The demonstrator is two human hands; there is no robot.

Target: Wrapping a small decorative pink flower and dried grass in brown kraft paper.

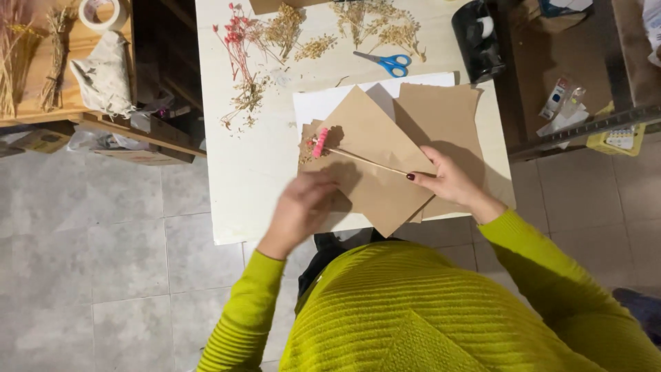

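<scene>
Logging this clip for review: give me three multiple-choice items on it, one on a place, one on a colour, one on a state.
1. Where do the scissors lie?
A. on the floor
B. on the white table, beyond the brown paper sheets
C. in the left hand

2. What colour are the scissor handles?
A. blue
B. red
C. green

3. What is the right hand doing?
A. resting flat on the floor
B. holding a thin stick with a pink flower head
C. gripping tape

Answers:
1 B, they lie near the dried flowers.
2 A, both loops are blue.
3 B, its fingertips pinch the stick's end; the left hand is blurred.
</scene>
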